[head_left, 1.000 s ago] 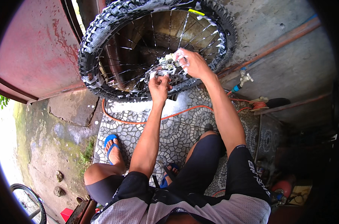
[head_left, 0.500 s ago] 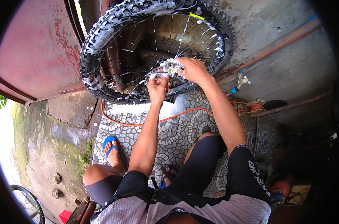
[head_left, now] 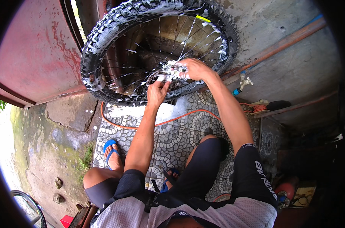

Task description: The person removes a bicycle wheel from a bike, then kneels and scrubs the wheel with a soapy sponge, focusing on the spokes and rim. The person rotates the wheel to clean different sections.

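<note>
A bicycle wheel (head_left: 89,62) with a knobby black tyre stands tilted ahead of me, white foam streaked over its tread, rim and spokes. At its hub sits a round metal disc (head_left: 151,78), partly under suds. My right hand (head_left: 197,70) reaches in from the right, fingers bent round a pale, lather-covered clump (head_left: 171,68) that looks like a sponge, pressed to the hub. Just below and left of it, my left hand (head_left: 157,93) is closed, thumb and fingers pinched at the disc's lower edge. Foam hides those fingertips and what they grip.
An orange hose (head_left: 172,119) curves over the pebble-patterned floor (head_left: 180,136), beside spilled foam (head_left: 172,110). A tap (head_left: 245,81) juts from the grey wall at right, under a sloping pipe (head_left: 282,43). A red metal gate (head_left: 35,45) stands at left. Another wheel (head_left: 30,205) shows at lower left.
Both hands stay at the hub. My left hand has shifted slightly left and down, and the right hand's fingers have moved a little over the lather.
</note>
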The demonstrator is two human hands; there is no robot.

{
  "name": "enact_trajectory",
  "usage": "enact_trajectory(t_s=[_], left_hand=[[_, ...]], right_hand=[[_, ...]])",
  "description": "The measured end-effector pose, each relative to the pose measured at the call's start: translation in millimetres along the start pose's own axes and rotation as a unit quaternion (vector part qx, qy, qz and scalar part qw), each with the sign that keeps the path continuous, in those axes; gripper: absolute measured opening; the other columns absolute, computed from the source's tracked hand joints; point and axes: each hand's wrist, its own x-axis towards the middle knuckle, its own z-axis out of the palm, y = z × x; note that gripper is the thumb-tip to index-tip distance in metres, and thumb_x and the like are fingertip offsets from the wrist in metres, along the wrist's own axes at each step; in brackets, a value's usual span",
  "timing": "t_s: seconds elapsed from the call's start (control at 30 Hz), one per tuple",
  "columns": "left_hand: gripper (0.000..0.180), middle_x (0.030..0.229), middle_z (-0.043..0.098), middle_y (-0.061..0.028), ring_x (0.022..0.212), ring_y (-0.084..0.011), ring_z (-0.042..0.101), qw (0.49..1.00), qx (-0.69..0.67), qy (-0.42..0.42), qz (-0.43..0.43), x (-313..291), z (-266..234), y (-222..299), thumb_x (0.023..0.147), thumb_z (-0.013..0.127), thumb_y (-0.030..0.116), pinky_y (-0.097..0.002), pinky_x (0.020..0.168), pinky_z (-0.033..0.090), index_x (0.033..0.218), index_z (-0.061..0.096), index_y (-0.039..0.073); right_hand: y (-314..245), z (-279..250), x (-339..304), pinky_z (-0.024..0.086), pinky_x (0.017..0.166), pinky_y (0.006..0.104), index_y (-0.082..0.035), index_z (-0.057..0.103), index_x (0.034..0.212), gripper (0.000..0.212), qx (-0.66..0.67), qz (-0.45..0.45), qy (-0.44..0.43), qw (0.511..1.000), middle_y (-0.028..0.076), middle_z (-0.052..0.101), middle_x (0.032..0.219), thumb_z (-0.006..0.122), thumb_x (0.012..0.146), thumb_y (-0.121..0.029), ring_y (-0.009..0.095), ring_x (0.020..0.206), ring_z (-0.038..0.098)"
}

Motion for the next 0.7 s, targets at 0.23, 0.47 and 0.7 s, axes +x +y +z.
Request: enact_trajectory(t_s=[0.23,0.47,0.7], left_hand=[[0.017,0.068,0.074,-0.0091,0.059,-0.0148,0.072,0.998,-0.041,-0.043,-0.014,3.4,-0.2,-0.9,0.099,0.073,0.017,-0.0326,0.055,0.053,0.102,0.075,0.000],[0.024,0.063,0.071,-0.0095,0.055,-0.0185,0.070,0.992,-0.101,-0.046,-0.058,0.1,-2.5,9.6,0.101,0.070,0.022,-0.0363,0.053,0.053,0.097,0.075,-0.001],[0.040,0.068,0.069,-0.0212,0.064,-0.0435,0.068,0.988,0.146,0.036,0.033,-5.9,-6.0,16.6,0.096,0.073,0.035,-0.0487,0.064,0.054,0.080,0.074,-0.001]], right_hand=[[3.8,-3.0,12.0,0.054,0.095,0.0445,-0.014,0.075,0.126,0.048,0.017,0.013,-0.063,0.998,0.018,0.074,0.123,0.085,0.082,-0.029,0.037,0.113,0.070],[-3.8,0.6,7.1,0.054,0.097,0.0444,-0.016,0.075,0.127,0.047,-0.024,0.032,-0.022,0.999,0.016,0.073,0.126,0.082,0.084,-0.034,0.037,0.115,0.069],[-1.7,-5.0,12.1,0.054,0.095,0.0440,-0.013,0.075,0.124,0.044,-0.022,0.027,-0.076,0.997,0.018,0.074,0.119,0.082,0.084,-0.031,0.037,0.110,0.070]])
